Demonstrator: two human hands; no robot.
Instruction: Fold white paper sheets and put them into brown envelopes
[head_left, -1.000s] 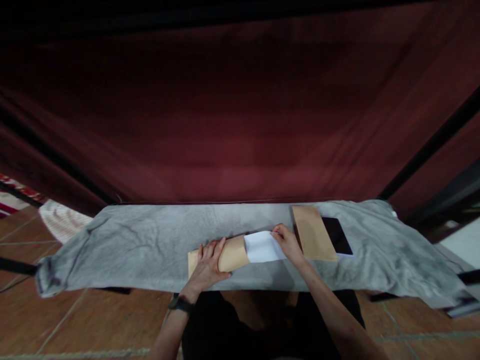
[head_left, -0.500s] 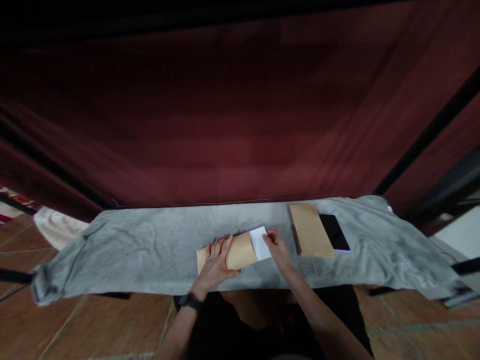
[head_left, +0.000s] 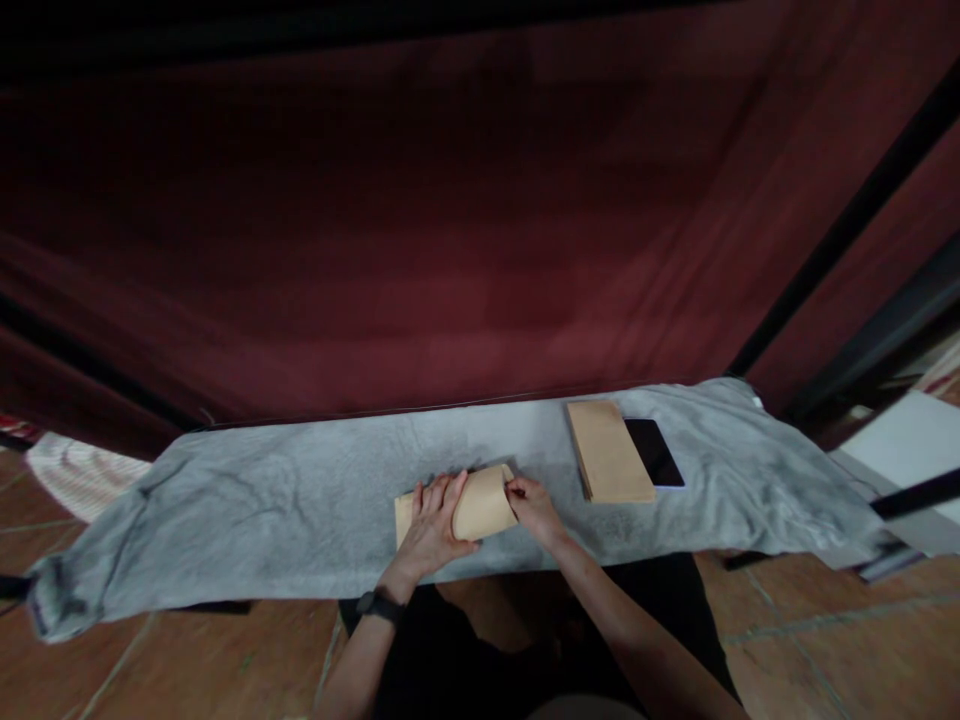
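A brown paper envelope [head_left: 484, 505] lies sideways on the grey cloth, bulging a little at its right end. My left hand [head_left: 435, 525] grips it across its width, fingers over the far edge and thumb near the close edge. At the envelope's right-hand mouth is my right hand [head_left: 534, 508], fingers drawn together and tips just inside the opening. What those fingertips hold is hidden, and no white paper shows now.
Right of my hands lies a stack of brown envelopes [head_left: 609, 455], partly covering a dark-screened tablet [head_left: 656, 455]. The grey cloth [head_left: 262, 510] drapes a long narrow surface. Behind it rises a dark red panel [head_left: 465, 250].
The white paper that stuck out of the envelope has gone in out of sight. My right hand has moved left to the mouth; my left hand keeps its hold. The view has shifted slightly.
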